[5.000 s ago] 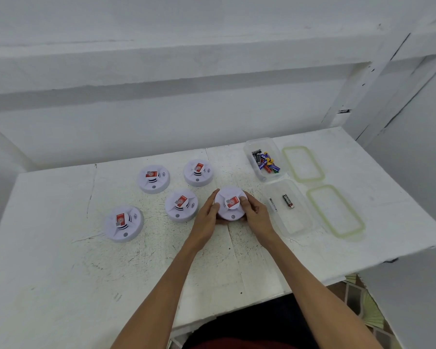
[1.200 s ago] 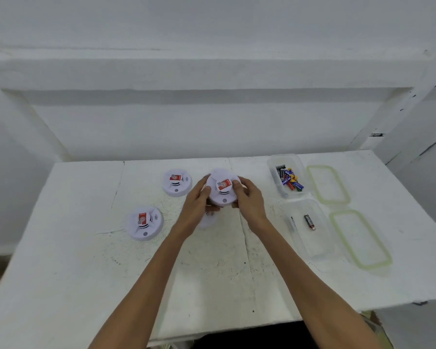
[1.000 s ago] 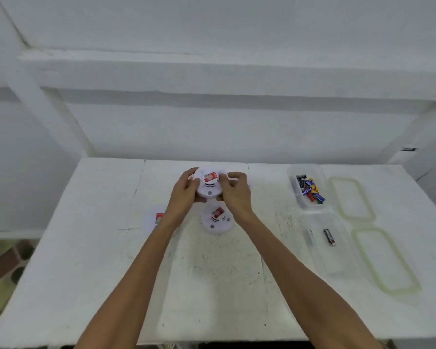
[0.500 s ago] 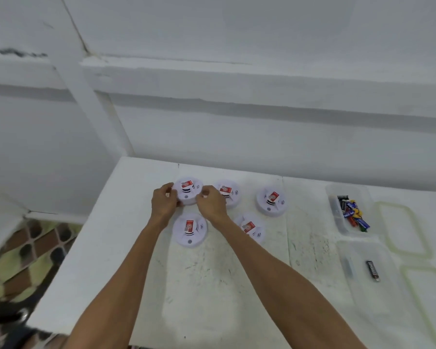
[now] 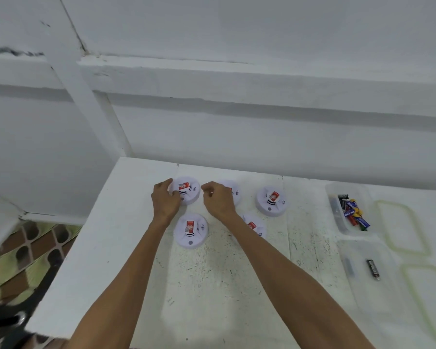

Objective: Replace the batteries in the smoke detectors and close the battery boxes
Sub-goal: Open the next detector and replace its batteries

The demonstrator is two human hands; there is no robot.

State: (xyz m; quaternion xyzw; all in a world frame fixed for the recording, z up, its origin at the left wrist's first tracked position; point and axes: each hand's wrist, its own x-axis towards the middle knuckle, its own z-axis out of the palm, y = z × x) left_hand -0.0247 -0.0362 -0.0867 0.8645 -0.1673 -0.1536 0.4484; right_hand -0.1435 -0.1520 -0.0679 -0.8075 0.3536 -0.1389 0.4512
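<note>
1. White-painted walls and a ledge back a scuffed white table (image 5: 212, 285), all from the one head view; patterned floor shows past its left edge, so that side is a real drop
2. Five smoke detectors (image 5: 191, 230) sit face up in a loose cluster at the far left of the table, each with the same red label, and no battery box shows on any of them
3. The person's left hand (image 5: 165, 200) has fingers and thumb curled onto the left rim of the far-left detector (image 5: 185, 191), which lies flat near the back-left corner
4. The right hand (image 5: 218, 200) is just beside that detector, not touching it, fingers loosely curled with nothing visible in them; it hides most of the detector behind it (image 5: 234, 191)
5. Likely slip one: with only one hand on the rim, lifting or flipping the detector could let it twist out, and it's near enough to the edge to go over
6. Slip two: the right forearm crosses the near-right detector (image 5: 253, 225), so a quick pull back could shove it into its neighbours
7. Slip three: the units are identical, so it's easy to lose track of which are done
8. Over on the right, the battery tub (image 5: 363, 192) holds a mixed pile and the second tub (image 5: 388, 285) holds a dark battery (image 5: 373, 269), with both lids (image 5: 400, 227) off; grabbing from the wrong tub could put a dead cell back in, though which tub is fresh can't be told
</note>
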